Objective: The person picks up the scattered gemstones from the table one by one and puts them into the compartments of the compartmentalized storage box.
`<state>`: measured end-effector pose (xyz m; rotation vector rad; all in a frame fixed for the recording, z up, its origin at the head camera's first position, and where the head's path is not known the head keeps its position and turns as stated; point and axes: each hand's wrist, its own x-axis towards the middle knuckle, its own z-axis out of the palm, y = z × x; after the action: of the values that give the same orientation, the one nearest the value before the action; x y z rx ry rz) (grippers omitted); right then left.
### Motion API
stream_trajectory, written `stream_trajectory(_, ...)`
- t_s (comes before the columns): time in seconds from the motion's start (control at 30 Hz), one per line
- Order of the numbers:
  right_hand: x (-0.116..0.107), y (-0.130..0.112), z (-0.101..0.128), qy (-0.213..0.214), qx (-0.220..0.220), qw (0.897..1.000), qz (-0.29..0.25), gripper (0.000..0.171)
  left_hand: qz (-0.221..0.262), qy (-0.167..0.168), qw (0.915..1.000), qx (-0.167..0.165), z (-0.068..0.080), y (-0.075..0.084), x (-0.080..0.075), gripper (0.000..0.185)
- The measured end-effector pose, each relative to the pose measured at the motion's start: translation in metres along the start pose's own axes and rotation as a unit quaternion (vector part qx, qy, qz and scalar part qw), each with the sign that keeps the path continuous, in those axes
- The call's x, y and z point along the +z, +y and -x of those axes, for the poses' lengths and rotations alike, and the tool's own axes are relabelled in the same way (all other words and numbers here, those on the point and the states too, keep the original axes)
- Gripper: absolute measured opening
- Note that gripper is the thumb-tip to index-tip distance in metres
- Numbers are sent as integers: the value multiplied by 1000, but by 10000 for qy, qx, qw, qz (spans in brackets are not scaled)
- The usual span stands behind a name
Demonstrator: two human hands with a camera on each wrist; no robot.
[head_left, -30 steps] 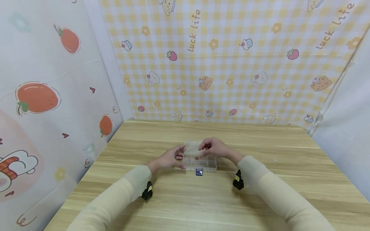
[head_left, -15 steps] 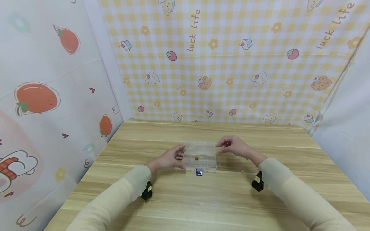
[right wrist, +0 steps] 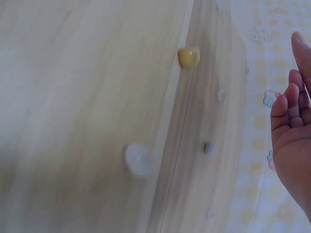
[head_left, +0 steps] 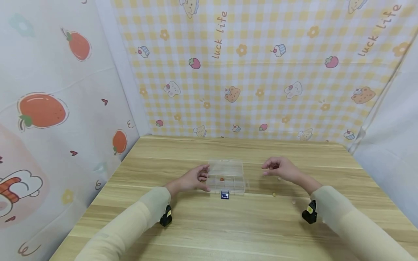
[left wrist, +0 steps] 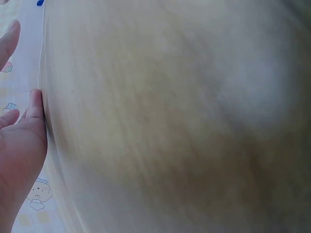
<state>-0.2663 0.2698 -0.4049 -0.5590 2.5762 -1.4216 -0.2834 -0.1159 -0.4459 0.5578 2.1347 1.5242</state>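
A clear plastic compartment box (head_left: 240, 187) lies with its lid (head_left: 226, 167) raised at the back and a blue latch tab (head_left: 225, 195) in front. One small orange-red stone (head_left: 222, 179) sits in a compartment. At the box's left side rests my left hand (head_left: 192, 179), its thumb by the front corner and fingers further back; in the left wrist view, the thumb (left wrist: 35, 104) is extended. My right hand (head_left: 281, 170) hovers right of the box, fingers loosely bent, nothing visible in them. Near it lie a yellow stone (right wrist: 188, 57), a white stone (right wrist: 138, 159) and a grey stone (right wrist: 209, 147).
Two small clear pieces, one nearer (right wrist: 210, 213) and one farther (right wrist: 221, 95), also lie on the wood-grain table (head_left: 209, 228). A checked cloth (head_left: 254, 72) hangs behind the table, with a printed cloth (head_left: 81, 119) at the left.
My right hand has moved from above the box rightward to the loose stones, which have come into sight. The left hand stays at the box, and the orange-red stone keeps its place.
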Motion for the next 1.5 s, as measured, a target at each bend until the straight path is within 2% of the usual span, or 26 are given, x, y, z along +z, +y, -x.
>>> stream_trajectory(0.47,-26,24,35,389,338,9985,-180,32,12,-68,10000,66,-3,0,2,103)
stream_trajectory(0.73,-45,42,53,833,403,9956,169,30,-151,-97,9997,190,-3,-2,1,106)
stream_trajectory(0.93,-58,53,67,1072,665,9912,402,33,-65,-33,9999,69,-3,0,1,104)
stream_trajectory(1.5,-82,81,89,1195,1038,9842,800,44,10,19,10000,-28,-1,-1,0,103)
